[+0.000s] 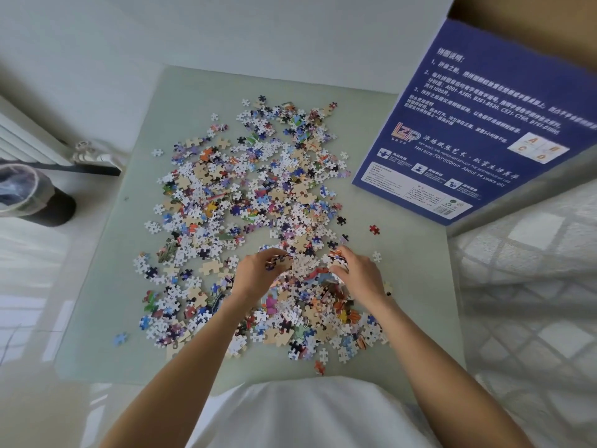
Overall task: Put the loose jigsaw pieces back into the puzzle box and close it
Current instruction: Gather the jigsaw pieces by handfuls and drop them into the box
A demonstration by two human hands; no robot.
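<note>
- A pale green table (403,286) fills the middle of the view, and a wide scatter of loose jigsaw pieces (245,195) covers most of its top — some face up in bright colours, many showing plain white or tan backs.
- The spread runs from the far middle of the table down to its near edge, thickest in the centre and on the near right.
- A few strays lie apart from the mass: a red piece (374,229) to the right, a light blue piece (120,338) at the near left, a white piece (157,152) at the far left.
- The left hand (258,274) is over the near-centre of the pile, its fingers curled round a small clutch of pieces.
- The right hand (357,271) is just to its right, fingers bent down and closed on another cluster of pieces at the heap's edge.
- Between the two hands sits a small mound of mostly white-backed pieces.
- The puzzle box (478,130) stands at the far right of the table — a large blue panel with white printed text faces the camera, tilted, with brown cardboard showing above it. Whether it is open I cannot tell.
- A quilted white bed cover (533,302) lies along the right side.
- On the floor to the left are a white radiator (29,137) and a dark waste bin (29,195) lined with a bag.
- The person's white top (310,415) shows at the bottom edge.
</note>
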